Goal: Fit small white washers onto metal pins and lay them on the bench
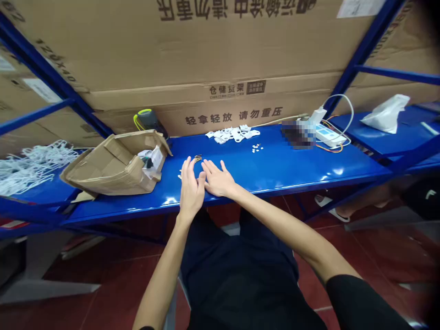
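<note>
Both hands rest at the front part of a blue table. My left hand is held on edge with its fingers stretched out, beside small brass-coloured pieces and a few small white bits. My right hand lies palm down, fingers spread, its thumb side near the left thumb. Nothing shows in either hand. Behind them lies a group of white plastic parts with round holes. Several tiny white pieces are scattered to the right of that group.
An open cardboard box with wrapping stands at left, a dark bottle behind it. A white power strip with cables lies at right, a white bag beyond. White strands lie far left. Large cartons rise behind.
</note>
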`<move>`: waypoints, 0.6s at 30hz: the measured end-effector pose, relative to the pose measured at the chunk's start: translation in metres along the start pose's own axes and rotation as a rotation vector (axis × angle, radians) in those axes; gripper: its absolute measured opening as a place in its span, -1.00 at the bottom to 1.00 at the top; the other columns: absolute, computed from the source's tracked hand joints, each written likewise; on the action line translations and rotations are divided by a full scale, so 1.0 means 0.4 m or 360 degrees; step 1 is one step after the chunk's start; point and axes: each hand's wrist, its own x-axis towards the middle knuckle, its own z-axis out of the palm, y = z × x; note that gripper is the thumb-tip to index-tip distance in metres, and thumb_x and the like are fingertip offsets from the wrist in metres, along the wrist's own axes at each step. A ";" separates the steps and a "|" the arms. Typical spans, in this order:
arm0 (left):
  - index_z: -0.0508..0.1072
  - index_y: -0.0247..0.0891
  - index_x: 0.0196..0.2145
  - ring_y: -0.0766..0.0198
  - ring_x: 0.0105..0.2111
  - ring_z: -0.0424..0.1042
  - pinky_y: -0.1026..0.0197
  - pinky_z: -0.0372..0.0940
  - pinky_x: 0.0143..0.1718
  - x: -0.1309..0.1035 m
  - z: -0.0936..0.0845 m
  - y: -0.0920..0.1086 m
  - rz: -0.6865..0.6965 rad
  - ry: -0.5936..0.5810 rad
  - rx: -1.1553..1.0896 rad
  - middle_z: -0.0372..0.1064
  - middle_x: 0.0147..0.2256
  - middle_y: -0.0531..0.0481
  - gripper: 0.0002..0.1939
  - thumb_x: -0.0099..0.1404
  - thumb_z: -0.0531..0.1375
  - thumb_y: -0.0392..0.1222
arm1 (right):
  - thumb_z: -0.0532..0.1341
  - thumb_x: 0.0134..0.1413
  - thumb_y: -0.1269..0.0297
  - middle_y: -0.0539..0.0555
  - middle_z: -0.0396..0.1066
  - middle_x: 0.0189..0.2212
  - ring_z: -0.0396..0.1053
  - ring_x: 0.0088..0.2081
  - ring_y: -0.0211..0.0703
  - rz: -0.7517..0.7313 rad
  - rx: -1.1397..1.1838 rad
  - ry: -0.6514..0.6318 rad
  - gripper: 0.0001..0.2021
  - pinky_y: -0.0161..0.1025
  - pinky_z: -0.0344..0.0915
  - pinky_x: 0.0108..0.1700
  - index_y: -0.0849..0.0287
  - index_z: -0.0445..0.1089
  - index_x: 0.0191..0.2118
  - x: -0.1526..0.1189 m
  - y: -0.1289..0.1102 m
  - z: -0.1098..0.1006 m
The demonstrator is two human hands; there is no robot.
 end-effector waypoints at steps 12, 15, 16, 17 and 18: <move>0.36 -0.20 0.27 0.02 0.41 0.22 -0.09 0.10 0.47 0.029 -0.044 0.025 0.0146 0.0408 0.0003 0.23 0.38 -0.26 -0.60 0.59 0.09 -0.03 | -0.10 0.53 -0.09 0.17 -0.24 0.61 -0.21 0.59 0.18 -0.0126 0.0228 0.0453 -0.24 0.26 -0.19 0.54 0.29 -0.13 0.60 0.058 0.057 -0.078; 0.48 -0.18 0.16 -0.03 0.36 0.25 -0.12 0.12 0.43 0.089 -0.065 -0.008 0.0101 0.0235 0.0311 0.30 0.32 -0.19 -0.67 0.56 0.13 -0.05 | -0.03 0.49 0.21 0.25 0.23 0.46 0.15 0.44 0.26 0.0097 -0.0030 0.0740 -0.49 0.25 0.11 0.40 0.19 0.38 0.38 -0.001 0.241 -0.171; 0.53 -0.17 0.11 -0.06 0.34 0.27 -0.13 0.13 0.41 0.111 -0.072 -0.021 0.0067 0.0161 0.0422 0.33 0.29 -0.18 -0.70 0.55 0.14 -0.06 | -0.01 0.46 0.26 0.30 0.35 0.37 0.23 0.36 0.30 0.0162 -0.0117 0.0806 -0.53 0.27 0.18 0.34 0.19 0.48 0.28 -0.028 0.301 -0.192; 0.56 -0.16 0.08 -0.09 0.32 0.28 -0.15 0.14 0.39 0.132 -0.078 -0.035 0.0027 0.0077 0.0528 0.36 0.25 -0.16 -0.71 0.54 0.15 -0.07 | 0.01 0.44 0.26 0.33 0.43 0.28 0.29 0.28 0.32 0.0204 -0.0195 0.0822 -0.55 0.27 0.24 0.27 0.18 0.53 0.22 -0.059 0.356 -0.205; 0.58 -0.18 0.06 -0.12 0.29 0.29 -0.17 0.15 0.36 0.150 -0.082 -0.046 -0.0003 -0.0004 0.0629 0.40 0.21 -0.17 -0.71 0.54 0.15 -0.07 | 0.03 0.43 0.26 0.34 0.49 0.19 0.33 0.21 0.33 0.0250 -0.0258 0.0835 -0.57 0.26 0.28 0.21 0.17 0.55 0.18 -0.090 0.404 -0.212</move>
